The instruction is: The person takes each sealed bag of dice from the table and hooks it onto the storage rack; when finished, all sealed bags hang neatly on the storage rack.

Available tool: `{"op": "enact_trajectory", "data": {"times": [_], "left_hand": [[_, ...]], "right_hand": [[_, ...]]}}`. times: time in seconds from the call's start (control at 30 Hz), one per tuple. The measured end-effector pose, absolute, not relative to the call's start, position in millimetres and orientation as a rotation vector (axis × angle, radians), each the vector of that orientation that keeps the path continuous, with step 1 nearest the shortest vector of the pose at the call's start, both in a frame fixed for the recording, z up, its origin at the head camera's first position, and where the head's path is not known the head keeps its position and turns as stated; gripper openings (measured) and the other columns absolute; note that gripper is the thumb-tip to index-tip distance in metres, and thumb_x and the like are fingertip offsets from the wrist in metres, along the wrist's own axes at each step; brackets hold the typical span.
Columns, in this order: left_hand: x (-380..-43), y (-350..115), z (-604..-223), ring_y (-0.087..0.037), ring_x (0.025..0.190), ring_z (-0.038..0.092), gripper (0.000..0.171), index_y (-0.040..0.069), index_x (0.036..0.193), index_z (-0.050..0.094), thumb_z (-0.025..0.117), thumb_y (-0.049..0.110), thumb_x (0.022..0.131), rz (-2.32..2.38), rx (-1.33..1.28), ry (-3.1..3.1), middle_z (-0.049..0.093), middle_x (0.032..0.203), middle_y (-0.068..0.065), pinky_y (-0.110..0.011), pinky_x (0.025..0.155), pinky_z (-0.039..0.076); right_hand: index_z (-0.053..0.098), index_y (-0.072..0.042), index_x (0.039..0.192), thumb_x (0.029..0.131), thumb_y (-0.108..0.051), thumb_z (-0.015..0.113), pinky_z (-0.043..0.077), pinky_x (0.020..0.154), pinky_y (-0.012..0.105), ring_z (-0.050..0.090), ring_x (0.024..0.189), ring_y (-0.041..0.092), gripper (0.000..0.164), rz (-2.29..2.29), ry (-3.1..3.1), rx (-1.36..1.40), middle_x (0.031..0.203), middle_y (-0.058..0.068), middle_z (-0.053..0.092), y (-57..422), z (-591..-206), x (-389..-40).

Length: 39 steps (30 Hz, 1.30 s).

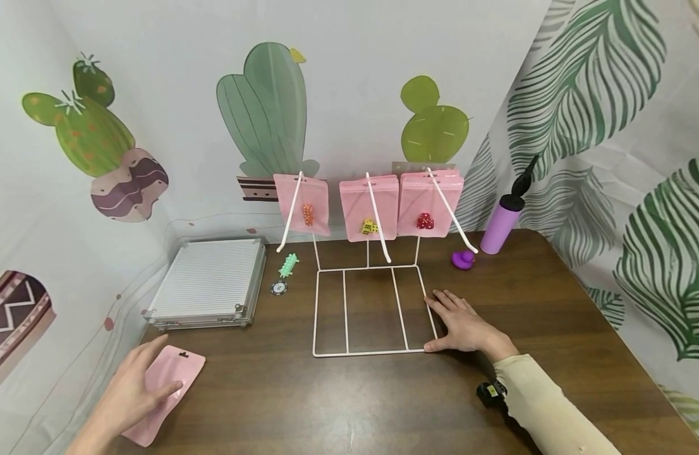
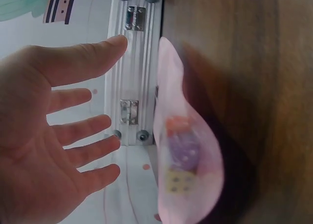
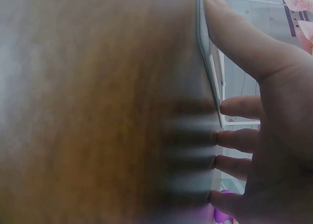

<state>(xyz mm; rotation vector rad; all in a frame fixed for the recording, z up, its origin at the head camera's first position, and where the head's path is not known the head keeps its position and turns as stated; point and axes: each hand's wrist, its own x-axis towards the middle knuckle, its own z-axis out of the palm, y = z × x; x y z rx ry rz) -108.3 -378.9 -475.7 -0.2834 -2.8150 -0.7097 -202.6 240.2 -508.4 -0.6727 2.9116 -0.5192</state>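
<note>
My left hand (image 1: 130, 388), fingers spread, hovers over a pink zip pouch (image 1: 189, 368) at the table's left front. Through the pouch (image 2: 212, 150) in the left wrist view show orange, purple and yellow dice-like pieces; a gap separates it from the fingers. A white wire display rack (image 1: 372, 353) stands mid-table. At the right side of its base my right hand (image 1: 463, 325) rests with straight, spread fingers, thumb at the front corner. From the rack's prongs hang pink pouches with orange dice (image 1: 308, 215), yellow dice (image 1: 367, 226) and red dice (image 1: 425, 221).
A silver ridged case (image 1: 207, 278) lies at the back left. Beside it are a green knobbly toy (image 1: 289, 265) and a poker chip (image 1: 279, 288). Back right hold a purple rubber duck (image 1: 463, 259) and a purple hand pump (image 1: 502, 224). The rack's prongs jut forward.
</note>
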Motion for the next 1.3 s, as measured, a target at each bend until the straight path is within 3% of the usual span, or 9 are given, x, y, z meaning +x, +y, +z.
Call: {"op": "enact_trajectory", "data": {"times": [0.43,0.77,0.9,1.17,1.3], "left_hand": [[-112,-389,-494,-0.059,0.111,0.037,0.098,-0.003,0.142,0.037,0.088,0.015,0.061,-0.63,-0.124,-2.916,0.038,0.127,-0.038,-0.068,0.085,0.032],[-113,-395,-495,-0.067,0.112,0.03,0.115,-0.008,0.146,0.017,0.083,0.046,0.07,-0.593,0.158,-3.167,0.033,0.126,-0.05,-0.075,0.08,0.035],[-112,-395,-495,-0.065,0.113,0.028,0.123,-0.005,0.15,0.009,0.08,0.056,0.069,-0.61,0.262,-3.213,0.028,0.127,-0.05,-0.075,0.08,0.035],[-110,-392,-498,-0.058,0.111,0.031,0.128,-0.007,0.149,0.012,0.083,0.058,0.064,-0.604,0.323,-3.153,0.029,0.124,-0.044,-0.07,0.076,0.038],[-109,-392,-499,-0.056,0.103,0.041,0.128,-0.01,0.148,0.013,0.085,0.054,0.063,-0.637,0.298,-3.125,0.029,0.12,-0.043,-0.064,0.074,0.046]], "right_hand": [[0.039,-0.002,0.147,0.07,-0.061,0.077,0.023,0.107,0.072,0.025,0.14,0.052,0.104,-0.54,2.924,-0.685,0.152,0.029,0.032,241,-511,-199],[0.038,-0.003,0.148,0.07,-0.061,0.077,0.022,0.108,0.071,0.024,0.141,0.051,0.105,-0.542,2.915,-0.677,0.153,0.028,0.031,241,-509,-202],[0.037,-0.004,0.148,0.07,-0.062,0.076,0.021,0.109,0.07,0.023,0.142,0.05,0.105,-0.536,2.915,-0.676,0.154,0.027,0.03,241,-510,-202],[0.038,-0.003,0.148,0.07,-0.061,0.077,0.022,0.108,0.071,0.024,0.141,0.05,0.104,-0.544,2.917,-0.679,0.153,0.028,0.031,241,-510,-202],[0.038,-0.004,0.148,0.07,-0.061,0.077,0.021,0.109,0.07,0.023,0.141,0.05,0.104,-0.538,2.918,-0.675,0.153,0.028,0.03,241,-510,-201]]}}
